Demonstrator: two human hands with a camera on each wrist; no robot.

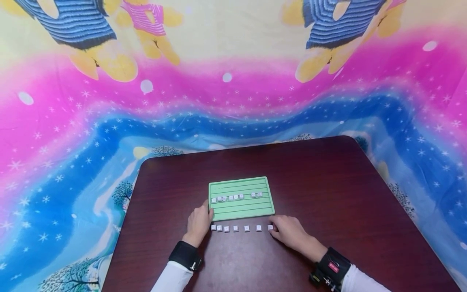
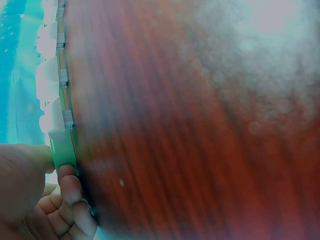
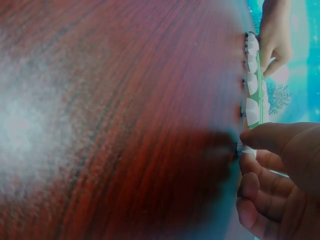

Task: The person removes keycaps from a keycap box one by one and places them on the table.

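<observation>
A light green lined board (image 1: 240, 211) lies on the table, with several small white keycaps (image 1: 231, 198) in a row across its middle. My left hand (image 1: 199, 222) grips the board's left edge, thumb on one side and fingers on the other in the left wrist view. In front of the board, more white keycaps (image 1: 246, 228) stand in a row on the tabletop. At the right end of that row my right hand (image 1: 290, 232) pinches the last keycap (image 1: 270, 228) between thumb and fingers. Part of this keycap (image 3: 240, 147) shows at the fingertips in the right wrist view.
The dark red-brown wooden table (image 1: 175, 182) has rounded far corners. A patterned pink and blue cloth (image 1: 226, 97) hangs behind and around it. Black wrist bands (image 1: 185, 255) sit on both forearms.
</observation>
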